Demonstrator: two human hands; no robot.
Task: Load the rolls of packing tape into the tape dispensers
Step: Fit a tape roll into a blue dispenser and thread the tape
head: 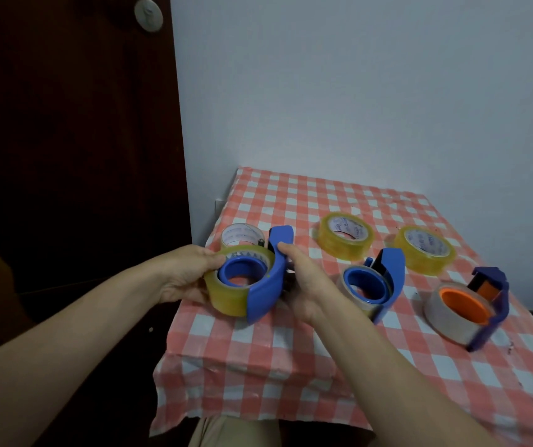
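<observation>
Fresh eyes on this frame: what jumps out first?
Front and centre, the left hand and right hand hold a blue dispenser with a yellowish roll seated on its hub, above the near left of the red-checked tablecloth. To its right sit two more loaded dispensers, one blue and one dark blue with an orange hub. Loose rolls lie behind them.

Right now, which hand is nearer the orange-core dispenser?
Right. The right hand grips the blue dispenser on the side facing the orange-core dispenser, with another blue dispenser between. The left hand holds the roll on the far side.
</observation>
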